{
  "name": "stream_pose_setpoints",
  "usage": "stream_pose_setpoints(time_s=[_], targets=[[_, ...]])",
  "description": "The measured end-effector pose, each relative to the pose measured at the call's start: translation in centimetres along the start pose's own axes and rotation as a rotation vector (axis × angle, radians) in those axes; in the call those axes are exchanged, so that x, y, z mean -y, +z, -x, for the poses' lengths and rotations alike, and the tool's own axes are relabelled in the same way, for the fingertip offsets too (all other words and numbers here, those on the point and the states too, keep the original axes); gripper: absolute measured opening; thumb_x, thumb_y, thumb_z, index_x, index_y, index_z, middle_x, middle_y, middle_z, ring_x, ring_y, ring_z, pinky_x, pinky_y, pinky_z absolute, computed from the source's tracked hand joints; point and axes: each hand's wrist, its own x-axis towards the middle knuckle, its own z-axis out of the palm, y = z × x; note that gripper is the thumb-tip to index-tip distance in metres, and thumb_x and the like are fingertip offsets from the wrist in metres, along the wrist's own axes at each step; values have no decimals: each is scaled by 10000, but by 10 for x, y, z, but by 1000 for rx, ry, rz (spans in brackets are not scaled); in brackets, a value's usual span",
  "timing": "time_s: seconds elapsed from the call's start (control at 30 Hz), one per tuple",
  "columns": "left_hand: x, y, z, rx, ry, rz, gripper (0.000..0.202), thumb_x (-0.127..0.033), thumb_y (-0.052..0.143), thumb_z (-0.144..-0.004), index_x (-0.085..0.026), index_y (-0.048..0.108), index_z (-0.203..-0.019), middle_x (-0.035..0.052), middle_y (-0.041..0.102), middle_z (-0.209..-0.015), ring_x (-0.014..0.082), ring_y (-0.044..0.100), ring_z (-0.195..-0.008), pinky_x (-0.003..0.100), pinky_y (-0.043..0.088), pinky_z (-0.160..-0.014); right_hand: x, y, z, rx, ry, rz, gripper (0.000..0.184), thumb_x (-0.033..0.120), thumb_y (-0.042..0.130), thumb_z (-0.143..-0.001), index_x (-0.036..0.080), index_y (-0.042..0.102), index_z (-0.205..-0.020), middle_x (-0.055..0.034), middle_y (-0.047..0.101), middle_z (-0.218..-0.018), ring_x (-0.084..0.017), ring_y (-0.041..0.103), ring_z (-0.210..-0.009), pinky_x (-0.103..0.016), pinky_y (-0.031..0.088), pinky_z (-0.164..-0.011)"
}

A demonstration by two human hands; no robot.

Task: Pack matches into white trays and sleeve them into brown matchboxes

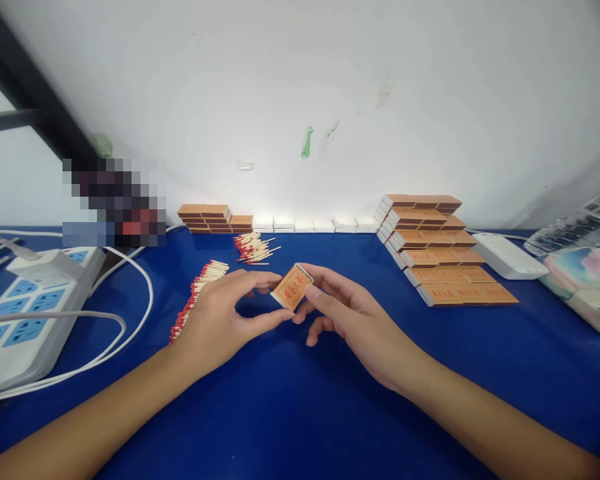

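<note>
Between my two hands, above the blue tabletop, a matchbox (291, 288) is held tilted with its orange printed face up. My left hand (230, 307) pinches its left end between thumb and fingers. On the other end, my right hand (343, 303) is closed, with the thumb on the top face and fingers behind. The right end of the box shows a small gap where the inner tray meets the sleeve. A long row of red-tipped matches (195, 293) lies beside my left hand, partly covered by it. Behind the hands is a loose pile of matches (255, 248).
Stacked matchboxes stand by the wall at left (204, 217), and a stepped stack of matchboxes (430, 247) stands at right. White box trays (305, 225) line the wall. A power strip (45, 313) with cables is left; a white adapter (507, 255) and tissue pack (587, 287) are right.
</note>
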Motion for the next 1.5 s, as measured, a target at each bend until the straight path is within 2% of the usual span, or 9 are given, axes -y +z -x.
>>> stream_pose_setpoints(time_s=[0.17,0.43,0.63,0.73,0.87,1.07,1.27,1.37,1.5], targets=[[1,1,2,140,9,10,822,-479,915,-761,-273,569,-1478,40,724,-1279,221,697,-1153,369,569,-1022,-4,-2,2,119,-71,287,433,478,560,-1067,272,614,-1444,-20,686,-966,-107,600,-704,-235,544,-591],[3,1,1,39,168,61,637,-436,926,-732,-209,689,-1278,55,760,-1177,198,716,-1077,321,563,-994,-7,-7,4,173,-140,455,437,465,436,-1121,288,557,-1501,-6,692,-944,-133,626,-800,-270,535,-683],[2,-2,-2,24,128,76,577,-503,944,-662,-199,719,-1098,26,758,-1014,171,708,-907,291,573,-843,-3,-3,7,157,-125,582,616,464,722,-974,288,482,-1513,-17,727,-1074,-163,659,-841,-316,554,-715],[1,-4,-2,18,127,78,657,-561,964,-559,-201,724,-1053,21,759,-989,178,700,-889,298,568,-827,-2,-4,5,156,-166,607,496,435,741,-964,300,553,-1403,7,733,-1047,-147,659,-824,-296,545,-692],[-1,-4,-1,25,107,77,662,-549,971,-569,-210,733,-1085,29,772,-1028,193,711,-929,311,575,-860,-1,-8,2,126,-223,656,422,432,743,-964,300,595,-1336,19,734,-1000,-139,646,-795,-288,534,-673],[-3,-5,-3,78,25,79,561,-452,917,-763,-251,720,-1249,40,781,-1168,210,734,-1005,349,600,-921,-1,-12,0,96,-251,687,416,399,745,-961,306,601,-1340,-10,731,-1111,-154,658,-831,-297,550,-666],[-2,-7,-4,89,23,90,574,-490,954,-676,-250,738,-1150,26,786,-1092,211,723,-960,365,603,-899,4,-12,1,61,-244,750,507,447,831,-869,288,639,-1311,-47,740,-1102,-188,681,-819,-323,578,-637],[-2,-5,-1,76,14,99,692,-497,959,-661,-270,704,-1263,28,778,-1120,216,721,-984,384,607,-921,9,-16,-1,43,-296,846,485,514,817,-871,294,679,-1281,-50,749,-1084,-202,688,-825,-345,584,-667],[-5,-5,2,61,9,91,830,-482,930,-727,-291,582,-1456,39,755,-1215,212,705,-1058,384,615,-945,30,-43,-9,-197,-471,1059,541,589,795,-867,269,695,-1291,-56,757,-1000,-205,671,-751,-371,566,-695]])
